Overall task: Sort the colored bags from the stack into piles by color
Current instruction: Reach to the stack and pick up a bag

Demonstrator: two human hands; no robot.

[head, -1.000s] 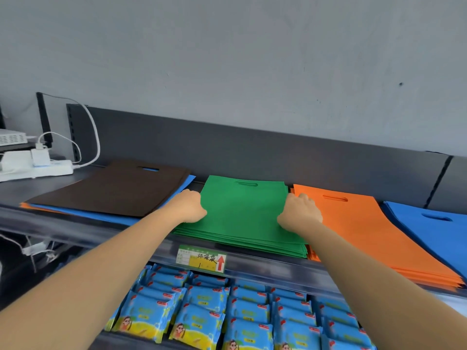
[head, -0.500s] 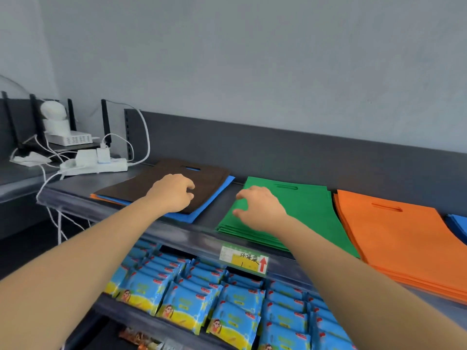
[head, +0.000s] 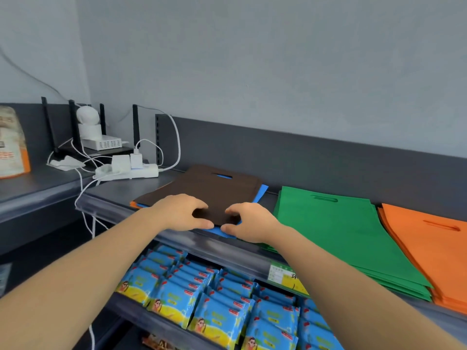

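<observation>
Two hands pinch the near edge of the brown bag [head: 209,188]: left hand [head: 182,213] and right hand [head: 251,223], fingers curled on top, thumbs at the rim. It tops the stack, over a blue bag [head: 261,194] and an orange bag [head: 134,204], just beside the green pile [head: 341,223].

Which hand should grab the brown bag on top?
Probably the left hand: its fingers and thumb curl round the near edge of the brown bag. The right hand has its thumb on the blue bag beneath, likelier holding it down.
</observation>
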